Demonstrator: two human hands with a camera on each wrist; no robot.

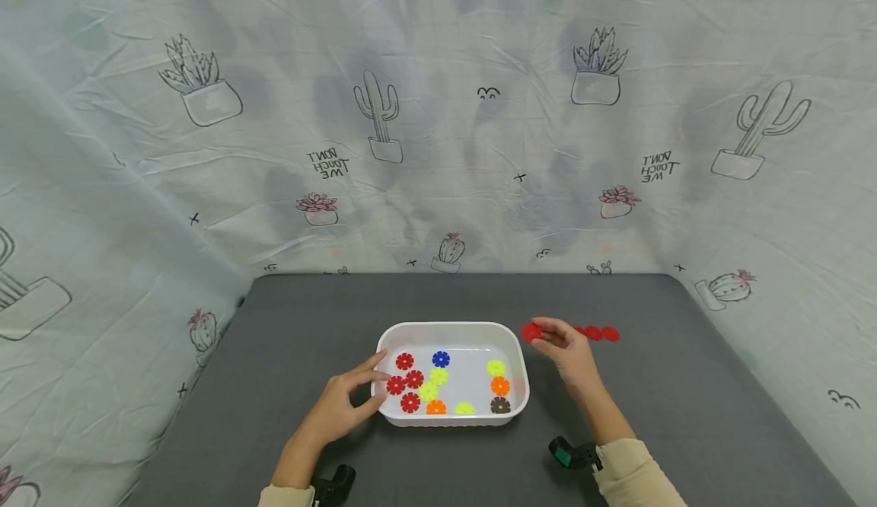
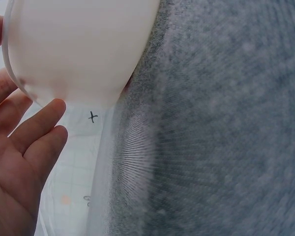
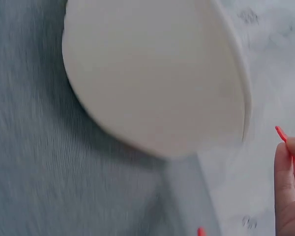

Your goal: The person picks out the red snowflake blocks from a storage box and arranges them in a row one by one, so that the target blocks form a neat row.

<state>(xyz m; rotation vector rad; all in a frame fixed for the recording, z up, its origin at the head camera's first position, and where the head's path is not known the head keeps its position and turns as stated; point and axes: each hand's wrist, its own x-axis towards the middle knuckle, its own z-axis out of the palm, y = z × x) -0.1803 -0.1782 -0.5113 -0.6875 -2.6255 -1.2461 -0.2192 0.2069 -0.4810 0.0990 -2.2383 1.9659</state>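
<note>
A white tray [image 1: 452, 419] sits on the dark table, holding several notched plastic discs. My left hand [image 1: 342, 404] grips its left rim, with thumb and some fingers over the edge. In the left wrist view, two fingertips [image 2: 54, 109] lie against the tray's outer wall. Just beyond the right rim, my right hand [image 1: 567, 351] pinches a red notched disc [image 1: 530, 332] between thumb and fingertips. The right wrist view shows this red disc [image 3: 281, 133] edge-on, raised above the table. Behind the hand, a row of red discs [image 1: 610, 333] lies on the table, partly hidden.
Inside the tray, red discs [image 1: 409, 403] gather at the left, with a blue disc [image 1: 441, 358], yellow discs [image 1: 438, 376], orange discs [image 1: 500, 387] and a dark brown disc [image 1: 500, 405]. A cactus-print cloth [image 1: 438, 126] hangs behind the grey table [image 1: 308, 305].
</note>
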